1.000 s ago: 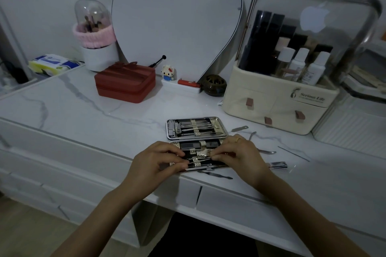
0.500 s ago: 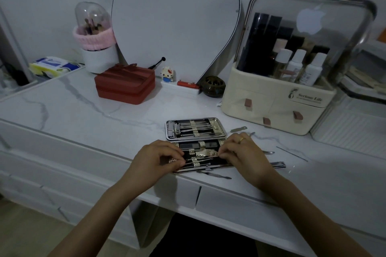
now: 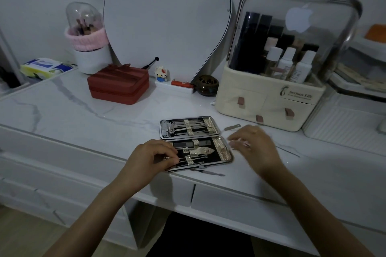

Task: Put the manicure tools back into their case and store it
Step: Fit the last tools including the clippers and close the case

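The manicure case (image 3: 226,157) lies open flat on the marble desk, both halves lined with steel tools under gold straps. My left hand (image 3: 153,157) rests on the near half's left end, fingers curled onto the case. My right hand (image 3: 253,145) hovers just right of the case, blurred, fingers apart and holding nothing. Loose tools lie around: a small flat file (image 3: 231,127) behind my right hand, a thin pick (image 3: 289,150) to its right, and a slim tool (image 3: 208,172) at the desk's front edge.
A cream cosmetics organiser (image 3: 263,100) with a clear lid stands behind right. A red zip case (image 3: 119,86), a mirror (image 3: 167,16), a brush holder (image 3: 87,48), a small figurine (image 3: 160,73) and a dark bowl (image 3: 206,85) line the back. Desk drawers (image 3: 229,200) sit below the front edge.
My right hand has lifted off the near half of the case and moved right, uncovering the tools there. My left hand stays on the case's left end.
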